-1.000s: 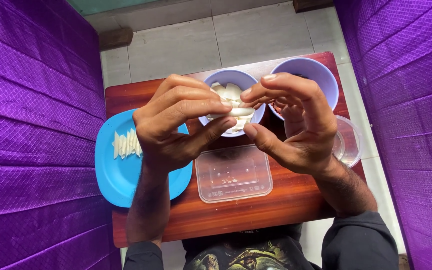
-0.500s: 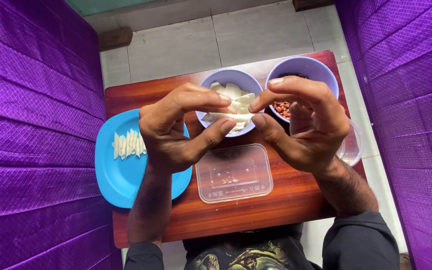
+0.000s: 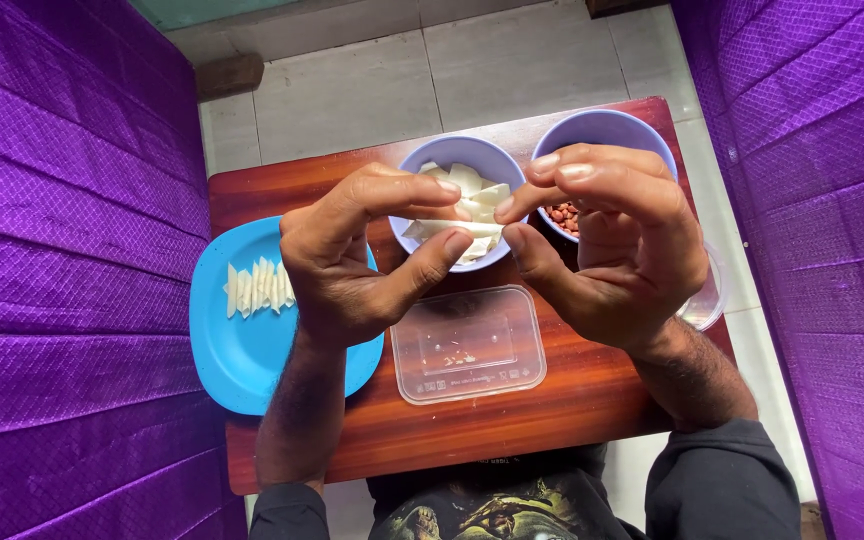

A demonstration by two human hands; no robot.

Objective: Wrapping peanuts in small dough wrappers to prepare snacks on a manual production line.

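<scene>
Both hands are raised above a small reddish-brown wooden table [image 3: 472, 440], meeting over its middle; the left hand [image 3: 352, 265] and the right hand [image 3: 617, 245] each pinch one end of a thin, pale, folded strip of dough [image 3: 457, 228], thumb below and forefinger above, so the strip spans the short gap between the fingertips; the remaining fingers of both hands curl loosely, closed on nothing else.

Directly beneath the strip, further from the person, stands a round lavender bowl of pale dough squares [image 3: 467, 180]; just beside it to the right, its rim nearly touching, is a second lavender bowl holding reddish-brown filling [image 3: 602, 130], partly hidden by the right hand; a clear round lid or dish [image 3: 704, 295] peeks out at the table's right edge behind the right wrist.

A clear rectangular plastic container [image 3: 467, 345], nearly bare inside save a few crumbs, lies near the table's front edge; a round bright-blue plate [image 3: 242, 350] overhangs the table's left edge and carries a row of folded white pieces [image 3: 257, 287].

Purple quilted fabric walls [image 3: 62, 250] press close on both sides; pale floor tiles [image 3: 402, 70] show beyond the far edge.
</scene>
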